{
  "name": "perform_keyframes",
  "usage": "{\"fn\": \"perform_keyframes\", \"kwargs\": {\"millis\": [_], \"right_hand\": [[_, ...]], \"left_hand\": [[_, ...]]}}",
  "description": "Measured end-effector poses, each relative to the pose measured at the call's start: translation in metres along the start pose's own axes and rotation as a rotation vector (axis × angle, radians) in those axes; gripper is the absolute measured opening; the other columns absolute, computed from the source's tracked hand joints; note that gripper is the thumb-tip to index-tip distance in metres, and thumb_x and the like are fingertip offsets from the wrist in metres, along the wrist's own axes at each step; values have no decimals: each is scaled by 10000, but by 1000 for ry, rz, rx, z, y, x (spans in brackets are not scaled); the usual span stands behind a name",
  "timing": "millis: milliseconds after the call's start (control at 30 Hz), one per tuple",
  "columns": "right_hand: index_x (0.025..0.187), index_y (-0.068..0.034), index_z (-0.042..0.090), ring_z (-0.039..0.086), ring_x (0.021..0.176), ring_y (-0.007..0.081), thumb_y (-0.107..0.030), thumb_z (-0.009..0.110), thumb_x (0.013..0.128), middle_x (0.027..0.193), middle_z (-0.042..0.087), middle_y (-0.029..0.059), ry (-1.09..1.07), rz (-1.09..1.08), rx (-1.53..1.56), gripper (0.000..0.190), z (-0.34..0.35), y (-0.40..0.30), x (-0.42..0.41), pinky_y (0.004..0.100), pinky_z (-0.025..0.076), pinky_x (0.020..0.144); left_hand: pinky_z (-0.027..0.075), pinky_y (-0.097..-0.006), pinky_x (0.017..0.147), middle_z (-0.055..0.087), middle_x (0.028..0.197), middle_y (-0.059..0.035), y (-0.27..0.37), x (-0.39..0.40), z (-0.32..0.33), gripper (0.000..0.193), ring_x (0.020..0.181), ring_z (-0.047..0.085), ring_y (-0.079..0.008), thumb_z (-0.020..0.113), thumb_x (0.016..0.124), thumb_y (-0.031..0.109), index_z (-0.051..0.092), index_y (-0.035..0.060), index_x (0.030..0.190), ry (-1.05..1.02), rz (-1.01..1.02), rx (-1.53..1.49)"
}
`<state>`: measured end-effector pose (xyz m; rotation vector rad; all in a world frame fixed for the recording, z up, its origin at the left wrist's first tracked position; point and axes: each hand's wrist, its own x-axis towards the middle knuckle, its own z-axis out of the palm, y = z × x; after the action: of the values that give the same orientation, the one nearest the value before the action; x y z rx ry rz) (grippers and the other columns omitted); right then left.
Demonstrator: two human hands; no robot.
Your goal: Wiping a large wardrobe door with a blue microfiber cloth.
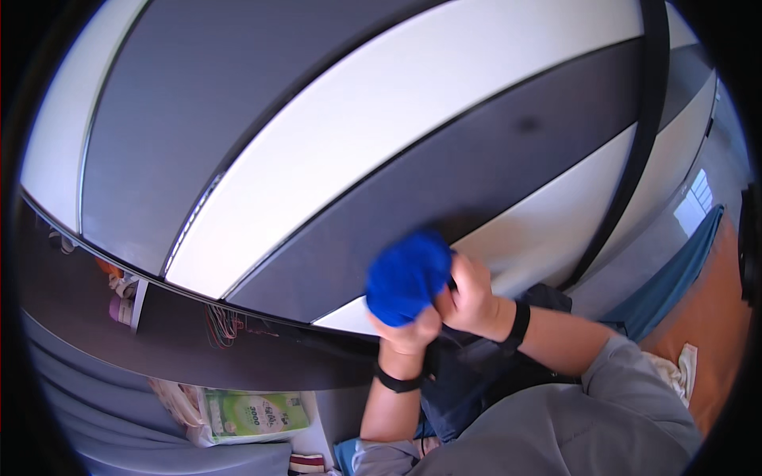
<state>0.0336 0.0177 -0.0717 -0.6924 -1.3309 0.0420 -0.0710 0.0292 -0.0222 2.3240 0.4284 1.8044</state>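
Observation:
A bright blue cloth item (408, 276), its exact kind unclear, is bunched up in front of the grey and white striped panels (476, 143). My left hand (411, 330) grips its lower edge, and my right hand (470, 294) holds its right side. Both hands are close together and slightly blurred. Each wrist wears a black band. Dark fabric (464, 381) lies below my forearms.
A green printed package (259, 413) in clear plastic stands at lower left beside grey fabric (119, 410). Thin cables (223, 324) hang near a dark shelf. Teal fabric (667, 279) and a white cloth (675, 372) lie at right by the orange-brown floor.

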Motion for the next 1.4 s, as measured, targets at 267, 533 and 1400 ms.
{"fn": "perform_keyframes", "kwargs": {"millis": [267,533,1400], "right_hand": [[971,-27,558,593,634,367,47,583,775,782,579,156,143,-153,5,211,10,-32,83,415,470,522],[975,-11,564,623,642,270,13,583,880,807,602,141,136,112,43,100,-16,4,11,336,492,587],[1014,-15,610,646,790,278,103,615,773,1000,647,174,-5,91,284,269,-48,-43,52,319,514,669]], "left_hand": [[551,-356,728,713,792,-174,15,67,-7,224,700,697,-266,551,645,-87,682,-74,826,268,-137,-6],[555,-389,785,710,897,-187,3,35,23,241,794,698,-336,558,676,-84,693,-1,858,-8,138,120],[483,-410,886,672,1085,-202,80,-13,-13,335,983,644,-367,676,800,78,646,-30,1115,-147,-302,261]]}}
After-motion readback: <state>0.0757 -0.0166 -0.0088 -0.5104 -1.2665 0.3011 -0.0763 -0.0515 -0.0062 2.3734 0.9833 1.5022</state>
